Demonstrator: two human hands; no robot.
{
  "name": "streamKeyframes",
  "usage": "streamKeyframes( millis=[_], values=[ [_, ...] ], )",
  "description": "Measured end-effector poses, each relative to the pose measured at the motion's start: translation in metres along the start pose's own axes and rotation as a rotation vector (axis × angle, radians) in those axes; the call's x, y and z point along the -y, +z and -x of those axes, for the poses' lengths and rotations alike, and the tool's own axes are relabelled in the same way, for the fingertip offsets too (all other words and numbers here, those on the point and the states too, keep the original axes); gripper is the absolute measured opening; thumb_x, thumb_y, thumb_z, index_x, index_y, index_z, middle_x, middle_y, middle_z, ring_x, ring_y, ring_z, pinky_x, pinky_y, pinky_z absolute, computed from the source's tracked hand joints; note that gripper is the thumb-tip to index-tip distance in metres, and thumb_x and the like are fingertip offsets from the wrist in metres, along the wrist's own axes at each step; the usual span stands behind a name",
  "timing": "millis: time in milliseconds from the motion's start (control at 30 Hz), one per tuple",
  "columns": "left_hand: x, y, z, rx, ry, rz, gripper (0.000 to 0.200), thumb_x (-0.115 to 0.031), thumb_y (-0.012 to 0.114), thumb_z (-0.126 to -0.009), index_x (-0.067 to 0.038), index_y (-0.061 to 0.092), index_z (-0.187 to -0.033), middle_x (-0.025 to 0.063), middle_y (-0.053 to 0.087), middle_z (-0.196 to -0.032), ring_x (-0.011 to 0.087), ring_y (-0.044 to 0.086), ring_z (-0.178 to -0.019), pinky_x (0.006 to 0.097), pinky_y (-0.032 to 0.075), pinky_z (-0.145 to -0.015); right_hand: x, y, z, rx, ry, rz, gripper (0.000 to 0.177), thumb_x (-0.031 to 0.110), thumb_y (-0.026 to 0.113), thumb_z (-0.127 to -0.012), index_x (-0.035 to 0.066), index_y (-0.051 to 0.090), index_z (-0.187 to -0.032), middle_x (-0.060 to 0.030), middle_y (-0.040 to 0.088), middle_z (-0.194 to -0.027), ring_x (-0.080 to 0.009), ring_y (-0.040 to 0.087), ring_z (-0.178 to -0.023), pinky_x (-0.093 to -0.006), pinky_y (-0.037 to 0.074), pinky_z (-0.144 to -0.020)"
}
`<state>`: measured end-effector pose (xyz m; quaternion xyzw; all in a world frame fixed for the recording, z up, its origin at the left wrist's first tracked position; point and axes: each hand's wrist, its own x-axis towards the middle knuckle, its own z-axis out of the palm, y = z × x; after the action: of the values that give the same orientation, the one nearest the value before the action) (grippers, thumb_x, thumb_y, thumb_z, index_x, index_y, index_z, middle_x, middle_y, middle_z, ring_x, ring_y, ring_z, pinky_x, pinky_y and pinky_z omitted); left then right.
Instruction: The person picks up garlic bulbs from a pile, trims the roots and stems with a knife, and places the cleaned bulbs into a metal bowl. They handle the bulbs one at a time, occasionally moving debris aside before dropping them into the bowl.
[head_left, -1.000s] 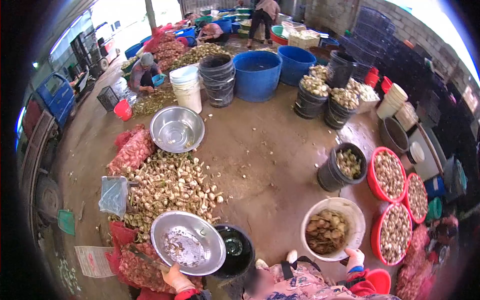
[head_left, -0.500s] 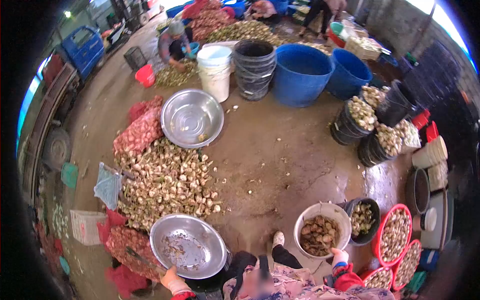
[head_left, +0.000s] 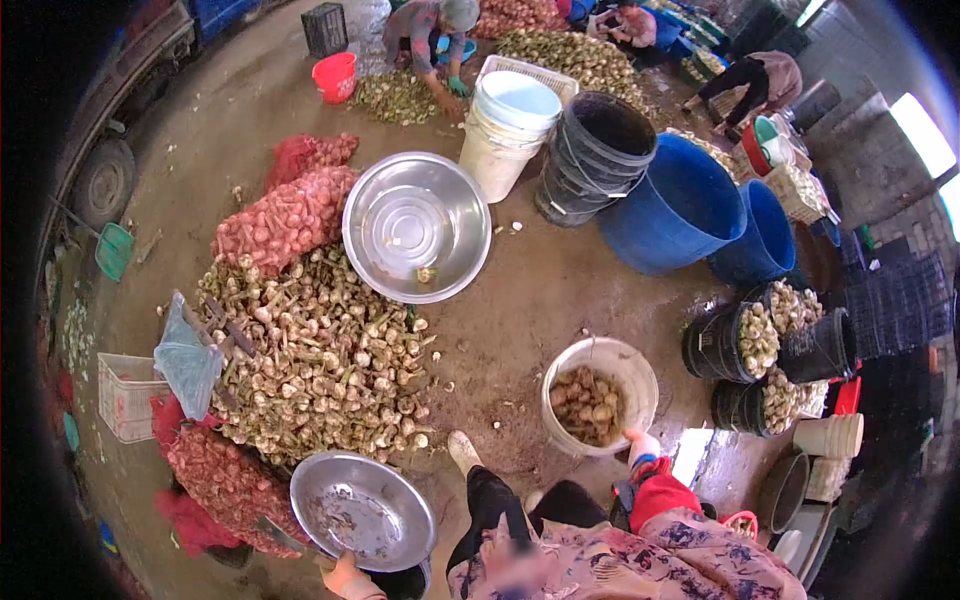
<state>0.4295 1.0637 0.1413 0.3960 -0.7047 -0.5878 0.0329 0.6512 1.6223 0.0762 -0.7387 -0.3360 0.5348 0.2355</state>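
Left hand (head_left: 345, 578) grasps steel basin (head_left: 395, 500) rim, basin at 12 o'clock, scrap-flecked; right hand (head_left: 640, 445) grips white bucket (head_left: 638, 380) rim, bucket at 11 o'clock

A round, shallow steel basin (head_left: 362, 510) is seen low on the left, gripped at its near rim by the left hand (head_left: 345, 578). It is held roughly level, only a few scraps and smears are carried on its shiny bottom, and its far rim lies just beside the garlic heap (head_left: 320, 370). A white bucket (head_left: 640, 380) is seen upright to the right, gripped at its near rim by the right hand (head_left: 640, 443) and partly filled with brownish pieces (head_left: 588, 403); whether it rests on the floor cannot be told.
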Motion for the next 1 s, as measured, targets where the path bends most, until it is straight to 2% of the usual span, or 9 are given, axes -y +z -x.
streamKeyframes(
  millis=[100, 233, 333, 533, 567, 600, 800, 967, 1000],
  values=[
    [-0.019, 0.041, -0.006, 0.021, -0.026, -0.073, 0.059, 0.012, 0.064, -0.064, 0.002, 0.054, -0.121, 0.0113, 0.062, -0.111, 0.0265, 0.060, -0.094, 0.0400, 0.047, -0.086, -0.023, 0.034, -0.119, 0.090, -0.031, 0.085, 0.030, 0.009, 0.065, -0.078, -0.006, 0.063, -0.103, -0.0150, 0.066, -0.097, -0.0314, 0.064, -0.081, -0.0430, 0.053, -0.074],
    [-0.046, 0.120, 0.009, 0.000, -0.034, -0.138, 0.055, 0.010, 0.068, -0.061, 0.003, 0.056, -0.114, 0.0111, 0.063, -0.107, 0.0238, 0.061, -0.093, 0.0377, 0.048, -0.086, 0.016, 0.120, -0.185, 0.038, -0.027, 0.112, 0.027, 0.008, 0.073, -0.070, -0.007, 0.068, -0.091, -0.0143, 0.067, -0.092, -0.0257, 0.062, -0.083, -0.0362, 0.047, -0.082],
    [-0.061, 0.198, 0.033, 0.054, 0.009, -0.168, 0.048, 0.009, 0.069, -0.061, 0.003, 0.058, -0.108, 0.0095, 0.065, -0.101, 0.0221, 0.062, -0.087, 0.0357, 0.049, -0.081, 0.080, 0.205, -0.180, 0.092, -0.124, 0.516, 0.035, 0.014, 0.070, -0.073, -0.006, 0.066, -0.101, -0.0142, 0.066, -0.099, -0.0262, 0.061, -0.086, -0.0379, 0.048, -0.081],
    [-0.015, 0.332, 0.056, 0.109, -0.135, -0.305, 0.041, 0.005, 0.067, -0.067, 0.003, 0.058, -0.107, 0.0075, 0.066, -0.099, 0.0197, 0.062, -0.084, 0.0323, 0.050, -0.077, 0.034, 0.299, -0.320, 0.194, 0.000, 0.396, 0.036, 0.022, 0.063, -0.076, -0.006, 0.066, -0.099, -0.0146, 0.067, -0.094, -0.0239, 0.061, -0.080, -0.0371, 0.048, -0.073],
    [-0.002, 0.346, 0.055, 0.098, -0.172, -0.128, 0.040, 0.003, 0.067, -0.068, 0.002, 0.060, -0.106, 0.0077, 0.066, -0.099, 0.0188, 0.061, -0.083, 0.0316, 0.049, -0.076, 0.034, 0.310, -0.337, 0.232, -0.208, 1.018, 0.034, 0.020, 0.062, -0.079, -0.006, 0.064, -0.101, -0.0155, 0.066, -0.096, -0.0270, 0.063, -0.080, -0.0398, 0.050, -0.069],
    [0.021, 0.358, 0.053, 0.071, -0.200, -0.447, 0.036, 0.003, 0.068, -0.067, 0.002, 0.061, -0.103, 0.0068, 0.067, -0.096, 0.0183, 0.062, -0.081, 0.0312, 0.049, -0.075, 0.030, 0.307, -0.343, 0.277, 0.281, 0.319, 0.033, 0.019, 0.059, -0.084, 0.003, 0.061, -0.113, -0.0141, 0.066, -0.102, -0.0298, 0.064, -0.090, -0.0433, 0.055, -0.072],
    [0.077, 0.410, 0.070, 0.005, -0.325, -0.619, 0.035, 0.001, 0.072, -0.063, 0.002, 0.062, -0.097, 0.0043, 0.067, -0.087, 0.0179, 0.062, -0.078, 0.0313, 0.050, -0.073, -0.023, 0.290, -0.427, 0.164, 0.455, 0.474, 0.032, 0.020, 0.054, -0.088, 0.005, 0.057, -0.116, -0.0121, 0.065, -0.106, -0.0322, 0.065, -0.087, -0.0464, 0.056, -0.065],
    [0.134, 0.389, 0.065, 0.113, -0.366, -0.729, 0.040, -0.005, 0.075, -0.062, 0.001, 0.060, -0.099, 0.0068, 0.067, -0.088, 0.0175, 0.063, -0.076, 0.0330, 0.051, -0.073, -0.006, 0.260, -0.412, 0.111, 0.340, 0.538, 0.037, 0.022, 0.057, -0.086, 0.003, 0.056, -0.118, -0.0116, 0.064, -0.107, -0.0308, 0.062, -0.093, -0.0419, 0.052, -0.076],
    [0.139, 0.392, 0.061, 0.143, -0.416, -0.841, 0.042, -0.006, 0.076, -0.062, 0.002, 0.060, -0.100, 0.0074, 0.067, -0.088, 0.0177, 0.063, -0.076, 0.0330, 0.051, -0.073, -0.009, 0.235, -0.447, 0.032, 0.109, 0.974, 0.055, 0.025, 0.066, -0.080, -0.006, 0.052, -0.123, -0.0139, 0.065, -0.109, -0.0257, 0.061, -0.098, -0.0389, 0.048, -0.083]
  ],
)
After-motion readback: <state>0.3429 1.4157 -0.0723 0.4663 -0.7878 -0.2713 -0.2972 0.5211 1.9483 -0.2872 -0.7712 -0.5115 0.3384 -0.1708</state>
